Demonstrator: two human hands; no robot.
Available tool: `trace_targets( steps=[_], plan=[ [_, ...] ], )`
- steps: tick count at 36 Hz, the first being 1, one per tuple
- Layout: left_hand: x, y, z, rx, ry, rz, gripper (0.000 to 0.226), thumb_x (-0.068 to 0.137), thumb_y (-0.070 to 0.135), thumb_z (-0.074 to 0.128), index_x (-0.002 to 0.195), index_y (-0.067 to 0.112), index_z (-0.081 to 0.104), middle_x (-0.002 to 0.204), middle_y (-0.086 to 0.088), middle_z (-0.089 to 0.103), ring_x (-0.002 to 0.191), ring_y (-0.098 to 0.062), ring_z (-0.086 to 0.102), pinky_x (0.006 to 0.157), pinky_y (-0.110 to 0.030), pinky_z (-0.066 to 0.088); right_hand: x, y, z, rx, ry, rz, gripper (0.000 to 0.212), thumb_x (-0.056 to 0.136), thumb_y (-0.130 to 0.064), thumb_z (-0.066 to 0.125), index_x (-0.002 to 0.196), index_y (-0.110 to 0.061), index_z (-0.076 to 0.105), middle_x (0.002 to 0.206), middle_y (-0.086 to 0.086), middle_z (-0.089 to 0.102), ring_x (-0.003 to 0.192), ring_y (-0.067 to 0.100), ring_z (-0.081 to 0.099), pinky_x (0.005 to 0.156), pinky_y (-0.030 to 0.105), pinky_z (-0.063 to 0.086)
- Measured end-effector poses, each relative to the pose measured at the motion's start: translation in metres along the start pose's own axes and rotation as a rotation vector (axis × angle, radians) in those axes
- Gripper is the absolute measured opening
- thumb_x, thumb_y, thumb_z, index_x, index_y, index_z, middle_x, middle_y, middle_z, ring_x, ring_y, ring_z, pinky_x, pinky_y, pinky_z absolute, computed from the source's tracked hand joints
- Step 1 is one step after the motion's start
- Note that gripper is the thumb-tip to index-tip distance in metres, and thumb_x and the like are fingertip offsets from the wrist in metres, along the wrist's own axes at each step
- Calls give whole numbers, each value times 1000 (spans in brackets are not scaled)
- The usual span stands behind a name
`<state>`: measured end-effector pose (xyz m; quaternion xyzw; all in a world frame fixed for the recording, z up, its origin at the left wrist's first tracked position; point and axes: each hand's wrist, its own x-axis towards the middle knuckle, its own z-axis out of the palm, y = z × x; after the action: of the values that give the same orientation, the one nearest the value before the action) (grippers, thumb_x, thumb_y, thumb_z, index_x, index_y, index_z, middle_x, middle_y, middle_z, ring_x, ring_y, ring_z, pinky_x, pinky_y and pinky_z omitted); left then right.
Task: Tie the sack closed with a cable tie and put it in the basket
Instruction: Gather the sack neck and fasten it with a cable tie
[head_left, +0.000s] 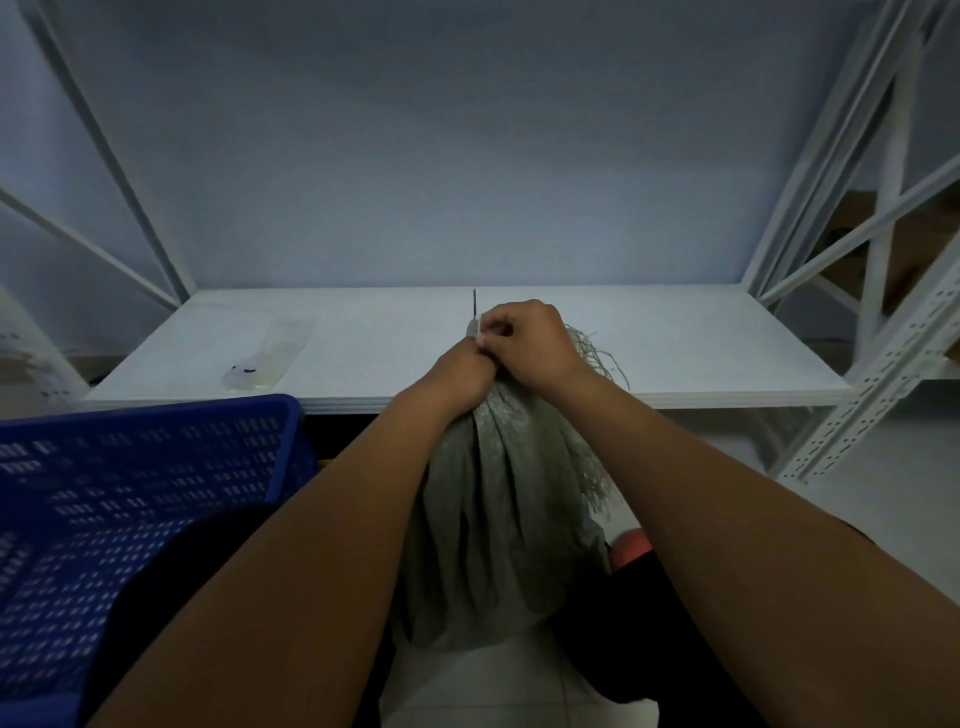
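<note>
Both hands are gripping the gathered neck of the sack in front of the shelf's near edge.

The left hand (460, 371) is closing its grip around the bunched neck of the grey woven sack (493, 519); the right hand (524, 340) is pinching the cable tie (474, 306) there, its tail pointing up. The sack is standing between the forearms. The blue basket (130, 478) is sitting near the shelf's (675, 343) near-left corner. A clear packet (270, 353) is lying on the shelf's left part.

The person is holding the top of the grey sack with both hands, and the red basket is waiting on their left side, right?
Almost. The head view shows the basket is blue, not red. The rest holds: left hand and right hand grip the grey sack at its top, basket on their left.
</note>
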<state>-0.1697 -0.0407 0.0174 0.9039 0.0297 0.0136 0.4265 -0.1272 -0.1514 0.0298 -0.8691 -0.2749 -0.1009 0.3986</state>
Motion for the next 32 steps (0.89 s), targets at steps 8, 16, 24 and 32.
trace_targets(
  steps=[8, 16, 24, 32],
  plan=[
    [-3, -4, 2, -83, 32, -55, 55, 95, 24, 37, 150, 22, 32, 139, -7, 53, 124, -26, 53, 102, -38, 46, -1, -4, 0, 108, 29, 34, 11, 81, 2, 67, 76, -4, 75, 67, -10, 67, 66, -1, 60, 63, 8, 42],
    [-7, -1, 5, -332, 163, 57, 36, 98, 27, 43, 133, 37, 47, 118, 2, 65, 102, -11, 62, 80, -27, 50, 4, -2, -1, 349, 140, 242, 8, 85, -5, 72, 80, -7, 78, 82, 8, 75, 79, 18, 69, 82, 36, 58],
    [-4, 5, 2, -370, 219, 22, 25, 96, 31, 44, 110, 31, 65, 107, 4, 69, 100, -15, 64, 92, -36, 51, 7, -3, -6, 420, 167, 305, 24, 82, -8, 76, 63, -24, 75, 70, -6, 74, 74, 11, 70, 84, 33, 60],
    [-1, 1, -2, -289, 343, 78, 35, 104, 35, 39, 106, 17, 69, 102, -3, 71, 97, -19, 64, 84, -31, 49, 8, -3, -7, 413, 213, 299, 7, 78, -17, 79, 72, -20, 79, 75, -3, 76, 75, 15, 72, 81, 40, 61]
  ],
)
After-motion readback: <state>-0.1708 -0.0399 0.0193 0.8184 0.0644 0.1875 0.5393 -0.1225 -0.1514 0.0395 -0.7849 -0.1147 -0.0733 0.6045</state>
